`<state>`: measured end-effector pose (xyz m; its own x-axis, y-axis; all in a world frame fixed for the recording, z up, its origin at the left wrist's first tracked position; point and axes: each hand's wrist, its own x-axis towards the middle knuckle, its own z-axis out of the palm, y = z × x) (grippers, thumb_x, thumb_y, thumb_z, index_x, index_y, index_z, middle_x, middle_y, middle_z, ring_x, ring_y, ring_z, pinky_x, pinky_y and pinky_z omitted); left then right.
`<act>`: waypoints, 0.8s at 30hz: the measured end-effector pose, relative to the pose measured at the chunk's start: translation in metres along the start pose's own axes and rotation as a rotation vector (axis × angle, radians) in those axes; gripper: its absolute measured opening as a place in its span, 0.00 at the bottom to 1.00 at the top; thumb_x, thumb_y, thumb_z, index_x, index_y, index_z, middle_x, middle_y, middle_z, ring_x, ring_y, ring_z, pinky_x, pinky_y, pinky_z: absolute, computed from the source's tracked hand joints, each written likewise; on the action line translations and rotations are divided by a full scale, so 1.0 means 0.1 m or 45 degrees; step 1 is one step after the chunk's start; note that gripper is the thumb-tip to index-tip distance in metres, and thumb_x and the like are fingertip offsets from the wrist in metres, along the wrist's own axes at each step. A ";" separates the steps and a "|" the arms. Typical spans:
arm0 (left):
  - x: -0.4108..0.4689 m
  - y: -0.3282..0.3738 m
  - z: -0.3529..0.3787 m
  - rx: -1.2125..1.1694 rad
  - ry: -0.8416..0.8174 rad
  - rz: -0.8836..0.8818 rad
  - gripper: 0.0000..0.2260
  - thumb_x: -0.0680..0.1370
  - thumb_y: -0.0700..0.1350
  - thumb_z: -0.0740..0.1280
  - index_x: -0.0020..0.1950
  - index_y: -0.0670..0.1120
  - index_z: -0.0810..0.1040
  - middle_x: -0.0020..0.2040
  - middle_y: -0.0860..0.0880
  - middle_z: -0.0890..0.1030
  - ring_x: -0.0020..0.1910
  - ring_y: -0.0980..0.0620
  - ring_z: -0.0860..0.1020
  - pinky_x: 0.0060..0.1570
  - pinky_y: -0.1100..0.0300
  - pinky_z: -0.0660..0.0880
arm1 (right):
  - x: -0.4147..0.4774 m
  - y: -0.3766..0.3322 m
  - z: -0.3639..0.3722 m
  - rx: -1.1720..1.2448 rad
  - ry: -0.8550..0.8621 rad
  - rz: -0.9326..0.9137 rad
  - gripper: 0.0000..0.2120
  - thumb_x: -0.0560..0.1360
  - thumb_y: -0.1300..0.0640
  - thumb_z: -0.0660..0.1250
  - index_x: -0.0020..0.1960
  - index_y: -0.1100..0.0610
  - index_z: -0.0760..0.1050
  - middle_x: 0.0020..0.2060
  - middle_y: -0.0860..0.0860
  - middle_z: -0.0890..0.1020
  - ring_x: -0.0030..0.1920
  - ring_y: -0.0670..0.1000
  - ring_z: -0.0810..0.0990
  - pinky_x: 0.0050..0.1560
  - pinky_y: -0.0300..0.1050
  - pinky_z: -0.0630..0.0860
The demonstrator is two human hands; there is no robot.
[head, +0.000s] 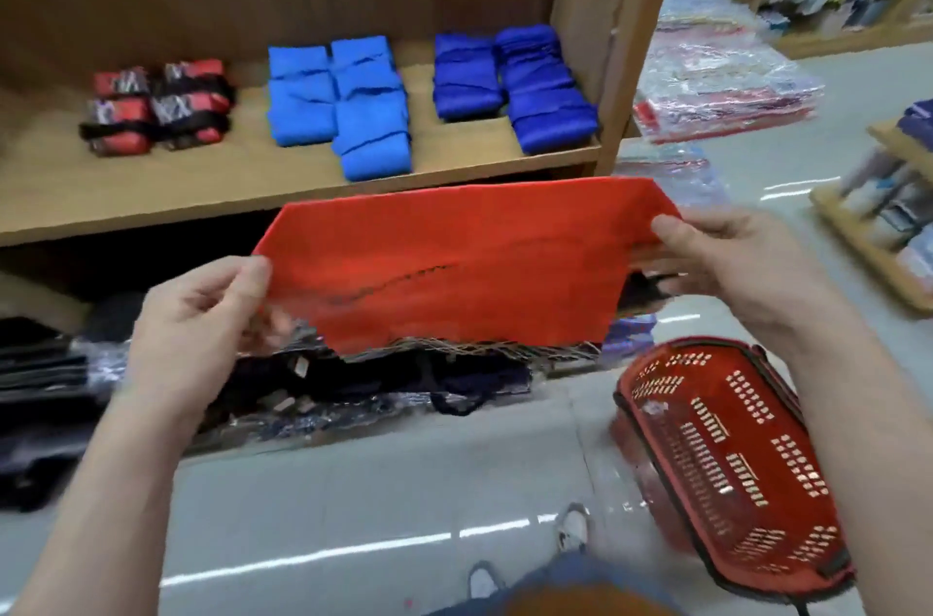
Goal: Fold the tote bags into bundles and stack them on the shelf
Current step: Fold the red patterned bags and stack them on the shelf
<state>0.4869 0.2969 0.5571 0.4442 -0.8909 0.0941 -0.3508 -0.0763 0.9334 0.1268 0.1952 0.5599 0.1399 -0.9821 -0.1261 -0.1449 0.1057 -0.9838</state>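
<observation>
Head view: a flat orange-red fabric tote bag (454,262) is held stretched out in the air in front of the wooden shelf (252,171), just below its front edge. The left hand (197,317) pinches the bag's left edge between thumb and curled fingers; the right hand (732,262) grips the right edge the same way, thumb on top of the cloth. On the shelf board sit folded bundles in three groups: red-and-black patterned bundles (156,103) at the left, light blue bundles (348,105) in the middle, and dark blue bundles (515,83) at the right, well apart from the held bag. Below the shelf lie dark packed goods in clear plastic (353,383). On the pale tiled floor (353,489), to the right, stands a red perforated plastic shopping basket (732,459), tilted, beside the right forearm
</observation>
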 end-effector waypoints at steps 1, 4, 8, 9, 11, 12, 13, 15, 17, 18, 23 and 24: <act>-0.06 -0.03 -0.15 -0.186 0.035 -0.190 0.19 0.80 0.57 0.57 0.42 0.48 0.81 0.32 0.49 0.83 0.29 0.53 0.81 0.27 0.67 0.75 | 0.02 -0.06 0.13 0.074 -0.073 -0.038 0.12 0.66 0.46 0.72 0.38 0.55 0.84 0.35 0.50 0.86 0.37 0.47 0.85 0.34 0.37 0.79; -0.21 -0.26 -0.50 -0.451 0.255 -0.478 0.28 0.79 0.63 0.56 0.33 0.44 0.81 0.32 0.45 0.83 0.31 0.48 0.83 0.34 0.60 0.78 | 0.13 -0.18 0.47 0.157 -0.277 -0.084 0.25 0.55 0.31 0.74 0.31 0.53 0.84 0.31 0.50 0.84 0.34 0.45 0.83 0.37 0.36 0.79; -0.46 -0.55 -0.76 -0.323 0.199 -0.467 0.21 0.50 0.56 0.83 0.30 0.45 0.81 0.33 0.46 0.79 0.31 0.52 0.74 0.31 0.65 0.74 | 0.38 -0.14 0.93 -0.064 -0.356 -0.179 0.25 0.55 0.35 0.78 0.26 0.55 0.75 0.23 0.47 0.74 0.26 0.44 0.69 0.29 0.37 0.66; -0.52 -0.58 -0.82 -0.332 0.172 -0.457 0.24 0.46 0.57 0.84 0.34 0.46 0.82 0.33 0.47 0.79 0.31 0.53 0.76 0.29 0.66 0.74 | 0.46 -0.10 1.05 -0.016 -0.411 -0.181 0.24 0.53 0.37 0.80 0.27 0.54 0.73 0.24 0.48 0.74 0.26 0.44 0.70 0.29 0.36 0.67; -0.62 -0.62 -0.95 -0.335 0.166 -0.419 0.28 0.47 0.54 0.85 0.42 0.50 0.82 0.38 0.49 0.82 0.34 0.54 0.79 0.32 0.64 0.77 | 0.58 0.01 1.25 0.175 -0.606 -0.100 0.24 0.50 0.46 0.83 0.39 0.51 0.75 0.32 0.50 0.80 0.32 0.46 0.78 0.30 0.36 0.74; -0.68 -0.61 -1.01 -0.318 0.164 -0.404 0.27 0.51 0.49 0.84 0.47 0.51 0.82 0.43 0.49 0.83 0.38 0.53 0.80 0.34 0.62 0.78 | 0.66 0.06 1.36 0.236 -0.721 -0.016 0.30 0.51 0.52 0.83 0.50 0.51 0.76 0.39 0.51 0.83 0.37 0.49 0.81 0.33 0.39 0.78; -0.74 -0.58 -1.05 -0.290 0.146 -0.397 0.26 0.57 0.43 0.82 0.52 0.53 0.80 0.48 0.49 0.82 0.42 0.51 0.80 0.37 0.60 0.79 | 0.72 0.11 1.43 0.263 -0.806 0.090 0.39 0.52 0.57 0.82 0.61 0.48 0.73 0.46 0.52 0.85 0.43 0.51 0.83 0.37 0.43 0.80; -0.90 -0.57 -1.15 -0.188 0.119 -0.409 0.30 0.63 0.36 0.75 0.61 0.57 0.77 0.57 0.52 0.80 0.50 0.52 0.80 0.43 0.59 0.79 | 0.83 0.15 1.66 0.282 -1.011 0.219 0.52 0.51 0.61 0.82 0.71 0.42 0.64 0.55 0.51 0.83 0.54 0.52 0.83 0.44 0.45 0.81; -1.05 -0.55 -1.24 -0.113 0.089 -0.448 0.35 0.63 0.35 0.73 0.66 0.59 0.74 0.62 0.58 0.78 0.56 0.58 0.79 0.47 0.63 0.78 | 0.88 0.17 1.96 0.276 -1.139 0.279 0.58 0.47 0.55 0.86 0.72 0.45 0.63 0.59 0.46 0.82 0.58 0.49 0.81 0.48 0.42 0.80; -1.13 -0.56 -1.30 -0.101 0.065 -0.483 0.35 0.64 0.34 0.73 0.68 0.58 0.74 0.63 0.59 0.78 0.57 0.59 0.78 0.48 0.64 0.78 | 0.88 0.18 2.12 0.252 -1.144 0.274 0.56 0.48 0.53 0.86 0.72 0.48 0.65 0.60 0.46 0.81 0.58 0.47 0.81 0.50 0.41 0.80; -1.42 -0.68 -1.52 -0.108 0.112 -0.695 0.25 0.66 0.40 0.79 0.60 0.57 0.81 0.58 0.52 0.83 0.56 0.51 0.81 0.49 0.63 0.79 | 0.83 0.09 2.84 0.210 -0.838 0.038 0.17 0.69 0.71 0.71 0.54 0.57 0.80 0.43 0.51 0.83 0.40 0.49 0.80 0.43 0.38 0.78; -1.44 -0.72 -1.55 -0.098 0.217 -0.705 0.24 0.64 0.44 0.80 0.58 0.57 0.82 0.57 0.52 0.83 0.55 0.52 0.82 0.47 0.64 0.78 | 0.81 0.04 2.95 0.227 -0.867 -0.007 0.17 0.69 0.74 0.69 0.51 0.56 0.80 0.39 0.49 0.83 0.38 0.48 0.79 0.39 0.37 0.77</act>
<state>0.5762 0.5006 0.5298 0.6731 -0.6424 -0.3664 0.0296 -0.4716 0.8813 0.4263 0.1615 0.5078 0.7309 -0.6727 -0.1154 0.0123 0.1821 -0.9832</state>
